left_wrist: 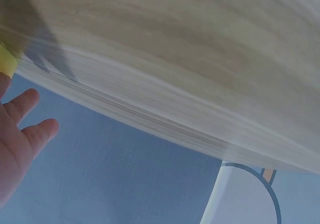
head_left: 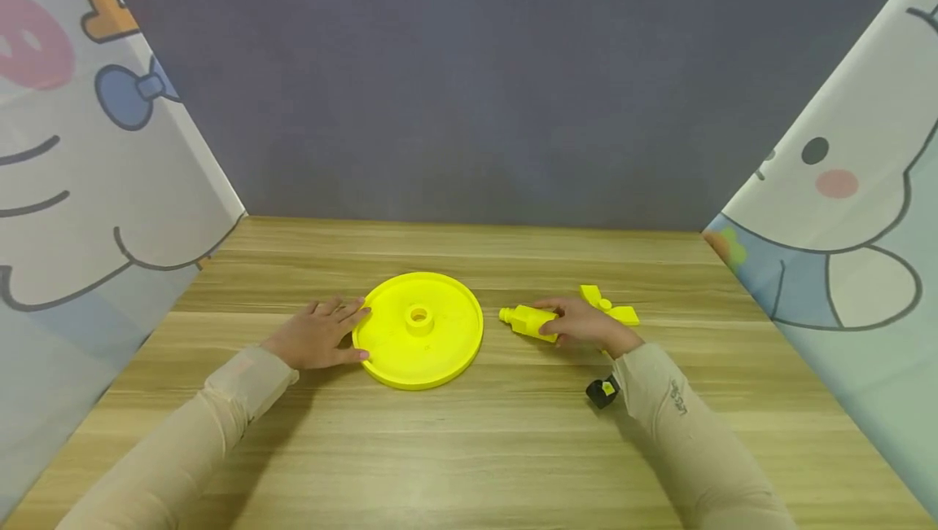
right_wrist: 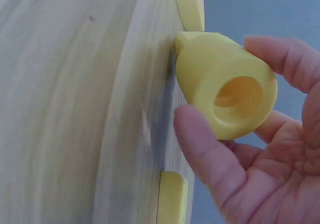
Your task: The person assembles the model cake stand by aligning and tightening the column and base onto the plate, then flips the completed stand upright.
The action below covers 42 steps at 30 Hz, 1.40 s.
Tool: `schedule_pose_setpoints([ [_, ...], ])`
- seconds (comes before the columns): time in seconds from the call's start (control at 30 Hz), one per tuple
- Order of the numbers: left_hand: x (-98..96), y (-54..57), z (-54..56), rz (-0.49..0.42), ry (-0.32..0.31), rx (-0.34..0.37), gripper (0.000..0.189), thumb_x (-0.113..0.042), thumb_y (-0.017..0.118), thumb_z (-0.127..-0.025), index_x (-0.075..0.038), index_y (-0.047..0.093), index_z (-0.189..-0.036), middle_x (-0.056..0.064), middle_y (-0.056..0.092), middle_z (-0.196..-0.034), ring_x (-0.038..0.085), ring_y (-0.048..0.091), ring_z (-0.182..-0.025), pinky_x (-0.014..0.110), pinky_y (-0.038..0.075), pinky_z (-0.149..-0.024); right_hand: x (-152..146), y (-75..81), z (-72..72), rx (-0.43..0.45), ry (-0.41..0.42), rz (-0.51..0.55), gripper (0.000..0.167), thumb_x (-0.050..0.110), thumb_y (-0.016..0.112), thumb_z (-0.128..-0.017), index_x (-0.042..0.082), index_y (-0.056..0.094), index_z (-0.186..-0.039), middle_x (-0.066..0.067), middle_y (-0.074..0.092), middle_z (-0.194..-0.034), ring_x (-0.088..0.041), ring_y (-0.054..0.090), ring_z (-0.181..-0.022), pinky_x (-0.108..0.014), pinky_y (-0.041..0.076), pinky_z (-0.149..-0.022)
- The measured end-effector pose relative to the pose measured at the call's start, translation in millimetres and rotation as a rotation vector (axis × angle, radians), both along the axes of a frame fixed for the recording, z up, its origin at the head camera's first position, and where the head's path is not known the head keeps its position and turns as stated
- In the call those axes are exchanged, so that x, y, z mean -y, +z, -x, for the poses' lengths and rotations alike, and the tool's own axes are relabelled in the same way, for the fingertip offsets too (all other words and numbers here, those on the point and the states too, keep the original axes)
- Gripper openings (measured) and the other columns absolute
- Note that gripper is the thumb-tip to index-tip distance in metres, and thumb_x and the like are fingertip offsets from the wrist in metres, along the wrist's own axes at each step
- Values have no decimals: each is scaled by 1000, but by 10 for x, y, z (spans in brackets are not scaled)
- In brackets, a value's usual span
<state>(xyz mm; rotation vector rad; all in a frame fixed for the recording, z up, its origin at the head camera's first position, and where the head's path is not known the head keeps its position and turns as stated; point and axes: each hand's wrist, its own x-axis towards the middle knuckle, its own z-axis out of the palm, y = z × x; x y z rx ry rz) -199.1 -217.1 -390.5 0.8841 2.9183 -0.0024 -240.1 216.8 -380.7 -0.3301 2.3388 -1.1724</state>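
Observation:
A round yellow disc (head_left: 388,343) with a raised rim and a holed hub lies flat on the table. My left hand (head_left: 315,336) is at its left edge, fingers spread and fingertips right at the rim. In the left wrist view, part of this hand (left_wrist: 20,139) shows with fingers extended. To the right of the disc, my right hand (head_left: 582,322) grips a yellow bottle-shaped piece (head_left: 528,321), its narrow neck pointing left. The right wrist view shows the round hollow end of that piece (right_wrist: 200,78), with the thumb and fingers around it.
A yellow bladed piece (head_left: 623,315) lies just beyond the right hand, partly hidden by it. By the right wrist is a small black item (head_left: 601,393) with a yellow mark. A grey wall (head_left: 469,90) stands behind the wooden table (head_left: 440,465), with cartoon-printed sheets on both sides.

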Motion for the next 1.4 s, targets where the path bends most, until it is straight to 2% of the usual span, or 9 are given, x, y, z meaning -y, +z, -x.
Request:
schedule_pose_setpoints([
  [0.13, -18, 6, -5, -1, -1, -4, 79, -59, 50, -91, -1, 41, -143, 21, 39, -147, 47, 40, -128, 67, 31, -100, 1, -2, 7, -15, -60, 42, 55, 11, 64, -89, -2, 46, -139, -11, 52, -87, -20, 54, -67, -33, 54, -68],
  [0.37, -21, 39, -25, -7, 16, 23, 81, -62, 49, -91, -2, 41, -144, 20, 38, -148, 47, 41, -127, 67, 30, -100, 40, 0, 20, -60, -97, 71, 49, 10, 66, -87, -4, 53, -132, -7, 48, -84, -18, 51, -78, -33, 54, -73],
  [0.6, -20, 28, -16, -14, 14, 31, 82, -62, 49, -91, -1, 40, -145, 20, 37, -148, 47, 40, -128, 68, 29, -100, 79, 60, -6, -95, -140, 99, 51, 11, 68, -85, -3, 53, -132, -5, 48, -80, -18, 48, -73, -34, 51, -70],
  [0.83, -75, 27, 31, -11, 6, 47, 84, -64, 47, -90, -1, 39, -145, 19, 34, -150, 45, 40, -128, 67, 27, -102, 106, 105, -13, -174, -128, 118, 51, 10, 68, -87, -5, 52, -133, -3, 45, -74, -16, 39, -65, -32, 38, -60],
  [1.03, -71, 18, 41, -21, 9, 66, 84, -63, 48, -90, 0, 40, -144, 21, 34, -150, 48, 42, -126, 68, 27, -102, 186, 140, -33, -201, -146, 102, 51, 12, 69, -86, -3, 54, -132, -5, 48, -78, -17, 41, -70, -32, 38, -62],
  [1.2, -59, 16, 55, -11, -2, 39, 82, -62, 49, -90, 0, 41, -143, 21, 36, -149, 48, 46, -123, 68, 29, -100, 276, 184, -35, -224, -181, 87, 48, 12, 70, -86, 0, 57, -130, -5, 49, -81, -19, 42, -74, -30, 39, -63],
  [1.4, -53, -5, 33, 16, -30, -46, 79, -61, 50, -90, -2, 43, -143, 18, 38, -148, 47, 30, -135, 66, 23, -105, 401, 209, -31, -309, -164, 63, 45, 14, 72, -83, 1, 62, -125, -3, 53, -79, -18, 45, -71, -28, 39, -61],
])
